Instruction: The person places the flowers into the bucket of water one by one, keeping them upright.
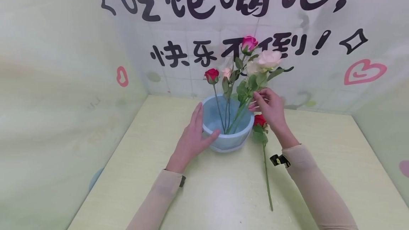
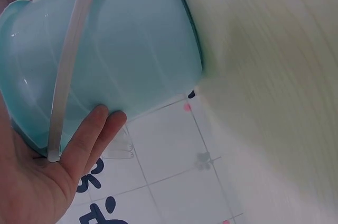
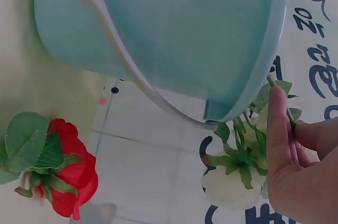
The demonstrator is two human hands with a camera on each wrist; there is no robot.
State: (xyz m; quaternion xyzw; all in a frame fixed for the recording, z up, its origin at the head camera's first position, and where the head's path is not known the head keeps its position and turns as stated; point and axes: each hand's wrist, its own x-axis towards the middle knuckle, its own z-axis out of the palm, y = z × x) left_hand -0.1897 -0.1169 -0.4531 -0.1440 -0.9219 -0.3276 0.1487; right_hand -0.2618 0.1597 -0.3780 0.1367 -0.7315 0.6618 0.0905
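A light blue bucket point(image 1: 230, 141) stands on the table with several flowers upright in it: a red rose point(image 1: 212, 76), a small pink rose point(image 1: 227, 72), a magenta rose point(image 1: 249, 43) and pale roses point(image 1: 269, 59) on leafy stems. My left hand point(image 1: 191, 137) rests against the bucket's left side, its fingers straight along the outer wall and its thumb by the rim. At the right rim, my right hand point(image 1: 271, 109) pinches a green stem point(image 3: 290, 115) of the pale roses between thumb and fingers. The bucket's handle point(image 2: 68, 60) hangs down its outside.
Another red rose point(image 1: 260, 120) lies on the table point(image 1: 207, 191), right of the bucket, its long stem pointing toward me. Behind the table hangs a pale printed backdrop point(image 1: 179, 81) with black lettering, and similar sheets enclose both sides.
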